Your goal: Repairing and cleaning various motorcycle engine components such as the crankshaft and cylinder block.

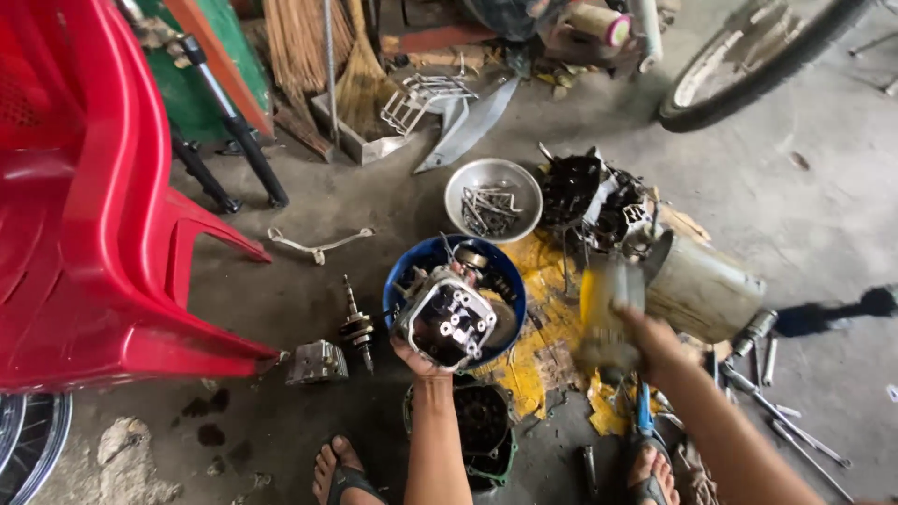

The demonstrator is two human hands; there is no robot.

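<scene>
While the left hand (pixel 419 360) grips the lower edge of a grey metal engine cylinder head (pixel 446 320) from below, fingers closed around it, the part hangs tilted over a round blue plastic basin (pixel 505 266) holding other oily engine pieces. Just to the right of that hand, the right hand (pixel 652 342) is wrapped around a blurred yellow-and-grey can-shaped object (pixel 608 313), held upright; the blur hides what exactly it is. Beyond the left hand sits a shallow round steel bowl (pixel 493 198) of bolts. Left of that hand, on the concrete floor, lie a small steel crankshaft (pixel 357 327) and a boxy grey metal casting (pixel 317 362), with a red plastic chair (pixel 89 215) farther left. Past the right hand stands a dull grey metal cylinder (pixel 702 285) lying on its side, and loose steel tools (pixel 781 416) lie near its wrist.
</scene>
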